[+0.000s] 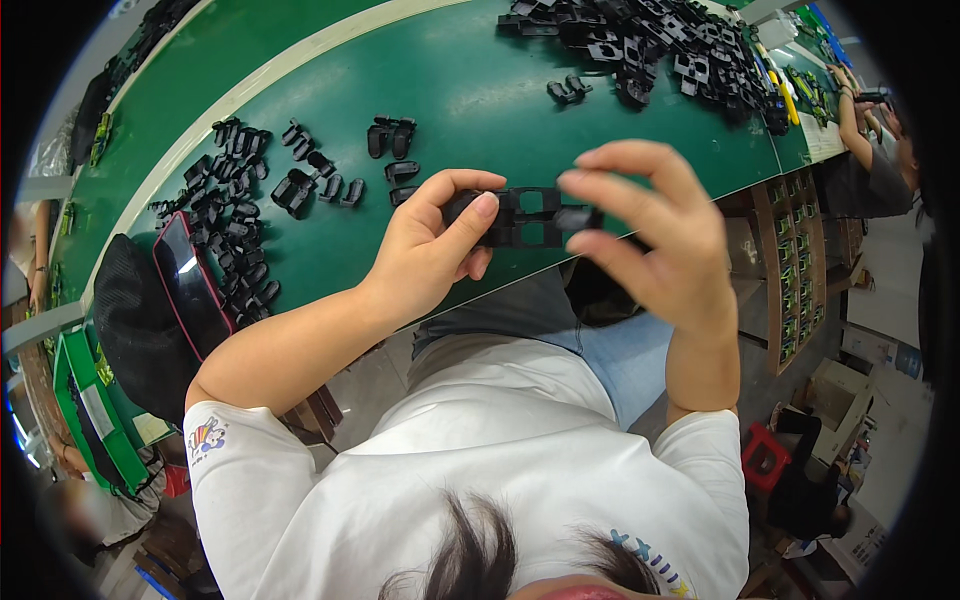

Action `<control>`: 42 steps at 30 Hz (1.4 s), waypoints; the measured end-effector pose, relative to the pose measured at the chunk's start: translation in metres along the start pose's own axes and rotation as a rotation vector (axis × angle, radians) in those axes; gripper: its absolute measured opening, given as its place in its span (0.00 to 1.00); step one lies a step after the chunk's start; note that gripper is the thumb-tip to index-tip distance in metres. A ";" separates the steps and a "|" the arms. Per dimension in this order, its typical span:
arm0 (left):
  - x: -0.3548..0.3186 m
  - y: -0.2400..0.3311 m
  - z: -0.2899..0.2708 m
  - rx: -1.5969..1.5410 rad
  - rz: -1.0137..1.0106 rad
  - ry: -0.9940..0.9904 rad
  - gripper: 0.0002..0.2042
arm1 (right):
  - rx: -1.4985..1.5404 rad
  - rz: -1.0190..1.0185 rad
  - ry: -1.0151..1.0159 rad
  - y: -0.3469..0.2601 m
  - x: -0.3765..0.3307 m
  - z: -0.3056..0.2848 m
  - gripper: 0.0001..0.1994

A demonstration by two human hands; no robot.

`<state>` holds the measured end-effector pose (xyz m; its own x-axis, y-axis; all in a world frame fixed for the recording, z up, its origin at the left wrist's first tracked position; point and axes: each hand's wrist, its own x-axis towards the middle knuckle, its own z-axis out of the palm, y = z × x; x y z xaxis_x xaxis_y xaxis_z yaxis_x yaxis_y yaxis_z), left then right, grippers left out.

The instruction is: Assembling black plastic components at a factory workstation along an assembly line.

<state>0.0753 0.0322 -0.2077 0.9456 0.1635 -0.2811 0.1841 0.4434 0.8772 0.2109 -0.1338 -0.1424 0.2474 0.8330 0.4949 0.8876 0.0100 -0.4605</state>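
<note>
Hands meet over the near edge of the green desk (480,90), both closed on one black plastic frame (525,217) with square openings in it. The left hand (430,250) pinches the frame's left end, thumb laid across the top and the other fingers curled beneath. The right hand (655,235) takes the frame's right end between thumb and forefinger, its remaining fingers spread loosely above. The frame is held level, clear of the desk surface, just above the person's lap.

Beyond the frame, toward the far side of the desk, lies a small cluster of black clips (392,140), and just left of that a scatter of similar small black parts (320,180). Farther left of the frame a denser heap of small black pieces (235,215) spreads along the desk, ending beside a dark phone with a red rim (192,285), which leans against a black cap (135,330). Left of and below the frame, off the desk's end, stands a green crate (85,410). Up and right of the frame, at the far part of the desk, sits a large pile of black frames (650,45) of the same kind. At the far right another person's forearm (852,115) reaches onto the desk. Right of the frame, below the desk edge, is a wooden rack of small compartments (795,260).
</note>
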 end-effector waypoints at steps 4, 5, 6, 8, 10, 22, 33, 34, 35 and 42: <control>0.001 0.001 0.002 0.014 -0.012 -0.009 0.14 | -0.083 -0.034 -0.098 -0.001 -0.012 0.014 0.19; 0.001 0.000 0.002 0.015 -0.012 -0.009 0.14 | -0.082 -0.033 -0.097 -0.002 -0.012 0.017 0.19; 0.000 -0.002 0.001 0.017 0.004 -0.017 0.14 | -0.071 -0.017 -0.076 -0.004 -0.011 0.020 0.20; 0.000 -0.003 0.002 0.020 0.020 -0.027 0.14 | -0.060 0.000 -0.053 -0.006 -0.011 0.023 0.21; 0.000 -0.003 0.001 0.017 0.010 -0.055 0.15 | -0.009 0.030 -0.096 -0.010 -0.009 0.023 0.23; 0.002 -0.004 -0.004 0.008 0.027 -0.100 0.18 | 0.910 0.706 0.229 0.006 -0.042 0.048 0.21; -0.004 -0.004 0.005 0.201 0.056 -0.026 0.14 | 0.859 0.962 0.187 -0.003 -0.041 0.057 0.13; -0.003 -0.004 0.005 0.228 0.047 -0.035 0.14 | 0.858 0.964 0.190 -0.004 -0.041 0.057 0.13; -0.003 -0.004 0.005 0.228 0.046 -0.037 0.14 | 0.871 0.975 0.192 -0.005 -0.039 0.057 0.12; -0.001 -0.006 0.004 0.206 0.071 0.004 0.14 | 0.918 1.033 0.242 -0.006 -0.033 0.059 0.10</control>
<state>0.0740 0.0256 -0.2113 0.9572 0.1916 -0.2168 0.1682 0.2412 0.9558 0.1745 -0.1288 -0.1999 0.7675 0.5722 -0.2890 -0.2779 -0.1092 -0.9544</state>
